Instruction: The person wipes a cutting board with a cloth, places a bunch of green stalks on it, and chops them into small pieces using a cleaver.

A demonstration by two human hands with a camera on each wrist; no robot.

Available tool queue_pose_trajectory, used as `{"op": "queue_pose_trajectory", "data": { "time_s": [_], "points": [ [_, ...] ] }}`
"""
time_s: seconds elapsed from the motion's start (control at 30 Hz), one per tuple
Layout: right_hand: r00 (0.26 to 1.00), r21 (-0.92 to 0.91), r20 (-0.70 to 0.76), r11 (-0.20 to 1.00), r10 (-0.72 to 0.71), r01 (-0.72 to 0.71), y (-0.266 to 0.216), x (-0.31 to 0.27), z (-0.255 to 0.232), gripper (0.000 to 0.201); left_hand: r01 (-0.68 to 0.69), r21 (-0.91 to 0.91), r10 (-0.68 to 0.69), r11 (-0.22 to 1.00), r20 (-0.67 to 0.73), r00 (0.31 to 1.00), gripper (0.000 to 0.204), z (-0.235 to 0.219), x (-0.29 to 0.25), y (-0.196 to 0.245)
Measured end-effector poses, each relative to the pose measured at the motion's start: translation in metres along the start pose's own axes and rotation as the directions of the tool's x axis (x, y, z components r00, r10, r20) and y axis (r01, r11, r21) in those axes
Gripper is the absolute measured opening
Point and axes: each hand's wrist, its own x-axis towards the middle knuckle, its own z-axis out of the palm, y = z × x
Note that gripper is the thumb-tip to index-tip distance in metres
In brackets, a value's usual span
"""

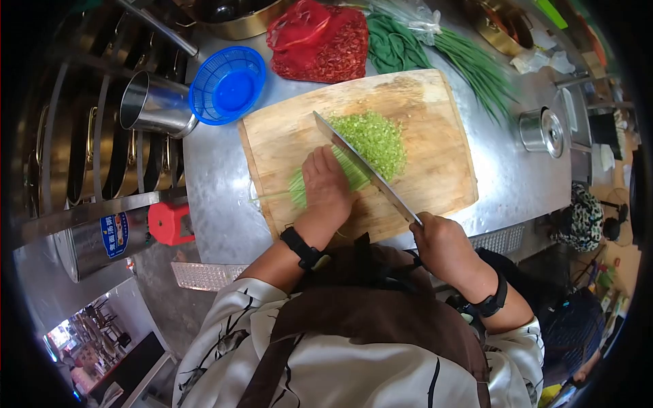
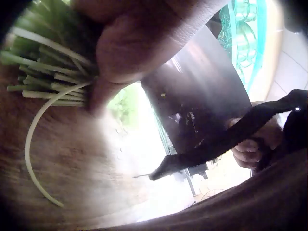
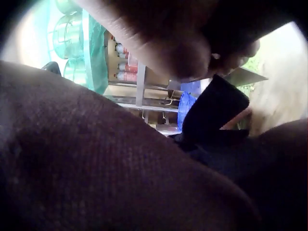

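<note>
My left hand [image 1: 325, 187] holds a bundle of thin green stalks [image 1: 297, 187] down on the wooden cutting board [image 1: 428, 115]. In the left wrist view its thumb lies against the bundle, and one pale stalk curves loose over the wood. My right hand [image 1: 445, 248] grips the handle of a cleaver [image 1: 371, 170]. The blade slants across the board, just right of the left hand, between the stalks and a heap of chopped green pieces [image 1: 377, 139]. From the right wrist, the right hand [image 3: 163, 43] looks dark and mostly hides the cleaver.
Behind the board lie a red bag of chopped red peppers [image 1: 320, 47], a green cloth [image 1: 394, 44] and long green stalks [image 1: 476, 64]. A blue basket [image 1: 228, 85] and a metal container [image 1: 153, 102] stand at left. A lidded steel pot [image 1: 542, 131] sits at right.
</note>
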Motion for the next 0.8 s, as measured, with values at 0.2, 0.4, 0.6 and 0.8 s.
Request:
{"op": "queue_pose_trajectory", "data": {
  "time_s": [0.2, 0.4, 0.6, 0.8],
  "points": [
    [0.997, 0.007, 0.061, 0.999, 0.038, -0.038, -0.001, 0.009, 0.003, 0.015, 0.001, 0.012, -0.001, 1.000, 0.019, 1.000, 0.109, -0.002, 0.002, 0.001],
    [0.989, 0.030, 0.106, 0.994, 0.105, -0.108, 0.004, 0.052, 0.032, 0.018, -0.053, 0.124, 0.063, 0.991, -0.075, 0.995, 0.105, 0.019, 0.004, -0.009],
    [0.999, 0.062, -0.038, 0.998, 0.012, -0.010, 0.005, 0.086, 0.047, 0.023, -0.021, -0.001, 0.021, 1.000, 0.006, 1.000, 0.106, -0.005, 0.007, 0.002],
    [0.986, 0.090, -0.164, 0.995, -0.029, 0.044, 0.009, 0.043, 0.026, 0.022, -0.074, 0.072, 0.072, 0.995, 0.020, 0.997, 0.115, -0.018, 0.001, 0.002]
  ]
}}
